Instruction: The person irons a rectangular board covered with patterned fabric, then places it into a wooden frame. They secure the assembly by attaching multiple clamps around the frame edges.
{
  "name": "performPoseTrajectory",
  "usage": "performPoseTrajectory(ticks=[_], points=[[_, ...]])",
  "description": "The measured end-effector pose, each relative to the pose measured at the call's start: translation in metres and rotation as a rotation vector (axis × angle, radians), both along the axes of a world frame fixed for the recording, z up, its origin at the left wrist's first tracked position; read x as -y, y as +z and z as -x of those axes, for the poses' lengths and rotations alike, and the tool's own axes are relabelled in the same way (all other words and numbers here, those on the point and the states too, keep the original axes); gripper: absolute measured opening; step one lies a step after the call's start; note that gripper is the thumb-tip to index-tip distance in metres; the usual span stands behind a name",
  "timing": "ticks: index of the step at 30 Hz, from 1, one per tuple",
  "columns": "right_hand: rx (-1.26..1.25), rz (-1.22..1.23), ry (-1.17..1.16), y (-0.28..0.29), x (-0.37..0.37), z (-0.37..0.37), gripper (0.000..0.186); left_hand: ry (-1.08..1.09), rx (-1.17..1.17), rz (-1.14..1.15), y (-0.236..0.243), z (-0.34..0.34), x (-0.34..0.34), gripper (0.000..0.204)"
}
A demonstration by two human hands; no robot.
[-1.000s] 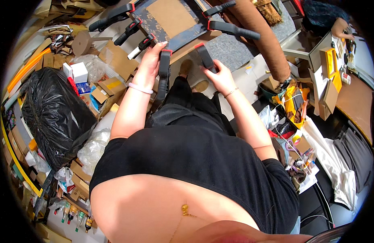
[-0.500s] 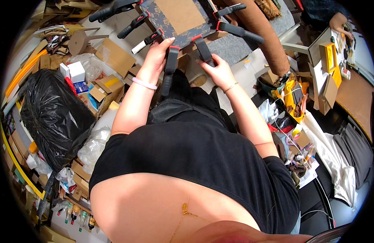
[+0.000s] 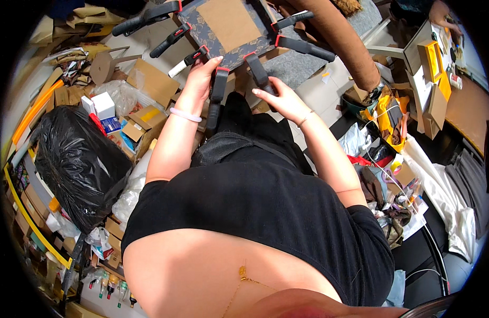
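A dark patterned frame or tray with a brown middle panel is at the top, with black-and-red clamps along its sides. My left hand is closed at its near left corner, between a white-handled clamp and an upright black clamp; what its fingers grip is hidden. My right hand is closed on another black clamp at the near edge, thumb stretched along its lower end.
A brown roll and grey felt lie right of it. A black bag, cardboard and plastic fill the left. At right are a cluttered bench, white cloth and another person's arm.
The frame and clamps shifted upward and right by half a second ago, then back down and left. My hands moved with them; my right thumb now reaches further left.
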State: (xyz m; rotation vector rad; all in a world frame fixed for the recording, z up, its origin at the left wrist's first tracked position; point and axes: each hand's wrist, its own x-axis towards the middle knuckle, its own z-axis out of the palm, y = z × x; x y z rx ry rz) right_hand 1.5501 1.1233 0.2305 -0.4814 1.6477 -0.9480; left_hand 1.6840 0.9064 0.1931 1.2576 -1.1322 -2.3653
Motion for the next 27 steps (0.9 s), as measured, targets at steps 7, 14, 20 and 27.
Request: performPoseTrajectory(ticks=[7, 14, 20, 27], points=[[0.197, -0.133, 0.120, -0.021, -0.079, 0.005, 0.079, -0.225, 0.083, -0.058, -0.001, -0.041, 0.037, 0.031], [0.294, -0.406, -0.509, -0.143, -0.193, -0.036, 0.040, -0.758, 0.465, -0.056, -0.025, -0.028, 0.108, 0.029], [0.074, -0.240, -1.107, -0.155, -0.153, -0.049, 0.032, -1.328, 0.551, 0.062, -0.072, 0.061, 0.148, 0.029], [0.078, -0.066, -1.314, -0.195, -0.070, -0.054, 0.033, -1.445, 0.543, -0.060, -0.143, 0.111, 0.159, 0.027]])
